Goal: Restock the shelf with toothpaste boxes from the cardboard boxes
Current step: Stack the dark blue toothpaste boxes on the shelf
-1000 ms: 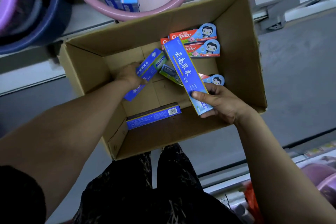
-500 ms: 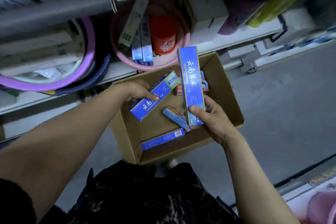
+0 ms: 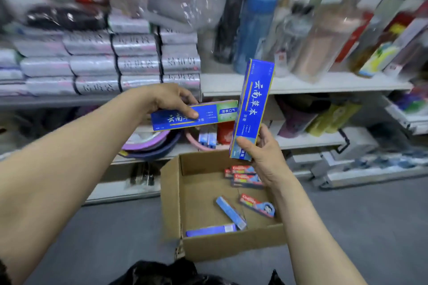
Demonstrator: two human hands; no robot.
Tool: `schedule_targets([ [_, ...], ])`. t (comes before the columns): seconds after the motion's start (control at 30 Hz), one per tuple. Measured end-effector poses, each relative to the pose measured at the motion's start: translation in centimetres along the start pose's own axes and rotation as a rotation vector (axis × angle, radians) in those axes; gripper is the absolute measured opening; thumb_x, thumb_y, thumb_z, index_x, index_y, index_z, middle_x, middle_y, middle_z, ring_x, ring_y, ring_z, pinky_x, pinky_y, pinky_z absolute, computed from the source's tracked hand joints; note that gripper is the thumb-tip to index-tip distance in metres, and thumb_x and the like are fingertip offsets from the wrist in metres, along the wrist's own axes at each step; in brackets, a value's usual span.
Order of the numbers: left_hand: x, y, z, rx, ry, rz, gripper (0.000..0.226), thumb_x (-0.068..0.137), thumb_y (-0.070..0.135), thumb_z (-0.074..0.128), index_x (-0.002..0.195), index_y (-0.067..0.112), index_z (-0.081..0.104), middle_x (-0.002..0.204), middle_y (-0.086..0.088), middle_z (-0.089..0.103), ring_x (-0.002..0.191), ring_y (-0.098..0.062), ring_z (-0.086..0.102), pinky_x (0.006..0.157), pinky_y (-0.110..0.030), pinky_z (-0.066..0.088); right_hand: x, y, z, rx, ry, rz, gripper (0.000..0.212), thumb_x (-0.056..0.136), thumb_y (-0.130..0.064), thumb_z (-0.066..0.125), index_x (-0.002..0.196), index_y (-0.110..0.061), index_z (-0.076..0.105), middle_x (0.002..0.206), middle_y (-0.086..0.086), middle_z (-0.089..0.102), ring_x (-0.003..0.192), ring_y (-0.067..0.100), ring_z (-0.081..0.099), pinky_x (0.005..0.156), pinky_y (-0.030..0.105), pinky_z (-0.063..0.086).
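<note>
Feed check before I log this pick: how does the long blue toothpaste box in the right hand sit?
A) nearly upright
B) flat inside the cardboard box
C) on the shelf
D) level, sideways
A: the right hand grips the lower end of the long blue toothpaste box, which stands nearly upright above the open brown cardboard box; the left hand holds the other blue toothpaste box level.

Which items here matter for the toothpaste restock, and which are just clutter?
Job:
left hand holding the level blue toothpaste box
right hand holding the upright blue toothpaste box
cardboard box, with red toothpaste boxes inside
shelf

Lying about:
blue bottle
stacked wrapped packs
plastic basins
</note>
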State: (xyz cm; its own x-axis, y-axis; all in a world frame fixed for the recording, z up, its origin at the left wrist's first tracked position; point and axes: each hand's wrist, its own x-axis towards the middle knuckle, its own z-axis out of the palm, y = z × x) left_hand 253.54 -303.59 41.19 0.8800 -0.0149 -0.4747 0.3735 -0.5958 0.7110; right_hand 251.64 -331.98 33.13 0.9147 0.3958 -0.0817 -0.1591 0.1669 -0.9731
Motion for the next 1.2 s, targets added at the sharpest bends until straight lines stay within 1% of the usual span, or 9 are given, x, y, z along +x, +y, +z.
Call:
schedule_targets([
  [0.07, -3.0, 1.0, -1.9, 0.032, 0.084, 0.027, 0.052, 0.048, 0.041, 0.093, 0.093, 0.025, 0.072, 0.086, -0.002, 0.073, 0.072, -0.017, 0.068, 0.070, -0.029, 0.054, 0.0, -1.6, 1.7, 0.011, -0.030, -0.054, 0.075, 0.055, -0.046, 0.094, 0.113, -0.016, 0.059, 0.108, 0.007, 0.073, 0.097, 0.021, 0.068, 0.084, 0.041, 0.059],
  [0.17, -7.2, 2.3, -4.3, 0.101, 0.176, 0.067, 0.035, 0.067, 0.029, 0.087, 0.100, 0.027, 0.074, 0.088, -0.003, 0.069, 0.073, -0.015, 0.064, 0.074, -0.027, 0.050, -0.2, -4.0, 4.5, 0.014, -0.081, -0.127, 0.074, 0.059, -0.038, 0.093, 0.118, -0.010, 0.058, 0.110, 0.010, 0.072, 0.098, 0.023, 0.067, 0.079, 0.038, 0.058],
  [0.27, -10.5, 3.3, -6.3, 0.096, 0.248, 0.093, 0.034, 0.070, 0.021, 0.085, 0.102, 0.022, 0.074, 0.094, -0.006, 0.071, 0.074, -0.016, 0.064, 0.074, -0.027, 0.051, -0.4, -6.1, 6.6, 0.011, -0.131, -0.193, 0.058, 0.067, -0.026, 0.084, 0.118, -0.014, 0.059, 0.109, 0.008, 0.074, 0.100, 0.023, 0.067, 0.084, 0.040, 0.059],
  [0.47, -15.4, 4.5, -9.0, 0.127, 0.393, 0.170, 0.033, 0.068, 0.017, 0.086, 0.100, 0.018, 0.077, 0.093, -0.007, 0.076, 0.075, -0.016, 0.067, 0.079, -0.031, 0.055, -0.9, -9.7, 9.9, 0.025, -0.195, -0.281, 0.080, 0.055, -0.049, 0.093, 0.119, -0.017, 0.059, 0.113, 0.007, 0.073, 0.102, 0.021, 0.069, 0.088, 0.044, 0.058],
  [0.6, -18.1, 5.3, -11.8, 0.128, 0.547, 0.222, 0.035, 0.061, 0.025, 0.091, 0.093, 0.018, 0.077, 0.086, -0.002, 0.076, 0.079, -0.018, 0.069, 0.082, -0.034, 0.055, -0.2, -11.9, 12.3, 0.038, -0.196, -0.349, 0.078, 0.055, -0.050, 0.093, 0.116, -0.017, 0.060, 0.115, 0.008, 0.072, 0.105, 0.024, 0.067, 0.095, 0.055, 0.053],
  [0.73, -20.3, 6.1, -15.3, 0.168, 0.659, 0.283, 0.037, 0.058, 0.026, 0.092, 0.090, 0.017, 0.076, 0.084, -0.002, 0.075, 0.078, -0.019, 0.069, 0.081, -0.036, 0.054, 0.8, -14.3, 14.9, 0.070, -0.194, -0.391, 0.080, 0.054, -0.049, 0.094, 0.118, -0.016, 0.059, 0.114, 0.010, 0.072, 0.101, 0.030, 0.067, 0.088, 0.065, 0.053],
  [0.8, -21.5, 6.3, -17.2, 0.199, 0.688, 0.301, 0.038, 0.058, 0.027, 0.092, 0.091, 0.018, 0.075, 0.085, 0.000, 0.075, 0.081, -0.019, 0.069, 0.080, -0.034, 0.053, 1.3, -15.6, 16.3, 0.088, -0.178, -0.424, 0.076, 0.055, -0.044, 0.095, 0.117, -0.016, 0.060, 0.111, 0.011, 0.072, 0.096, 0.029, 0.068, 0.083, 0.060, 0.057],
  [0.93, -23.3, 6.2, -21.0, 0.246, 0.753, 0.352, 0.035, 0.059, 0.028, 0.092, 0.089, 0.021, 0.075, 0.084, 0.004, 0.075, 0.085, -0.017, 0.070, 0.082, -0.032, 0.053, 2.8, -18.3, 19.5, 0.102, -0.164, -0.496, 0.047, 0.077, -0.014, 0.079, 0.120, -0.013, 0.060, 0.109, 0.010, 0.073, 0.091, 0.027, 0.067, 0.074, 0.049, 0.061],
  [1.2, -26.2, 4.5, -31.4, 0.315, 0.925, 0.434, 0.041, 0.062, 0.025, 0.091, 0.099, 0.020, 0.074, 0.096, 0.004, 0.073, 0.094, -0.012, 0.065, 0.073, -0.015, 0.043, 6.5, -22.7, 27.5, 0.158, -0.204, -0.653, 0.061, 0.065, -0.024, 0.080, 0.122, -0.017, 0.061, 0.112, 0.008, 0.074, 0.090, 0.024, 0.072, 0.066, 0.039, 0.061],
])
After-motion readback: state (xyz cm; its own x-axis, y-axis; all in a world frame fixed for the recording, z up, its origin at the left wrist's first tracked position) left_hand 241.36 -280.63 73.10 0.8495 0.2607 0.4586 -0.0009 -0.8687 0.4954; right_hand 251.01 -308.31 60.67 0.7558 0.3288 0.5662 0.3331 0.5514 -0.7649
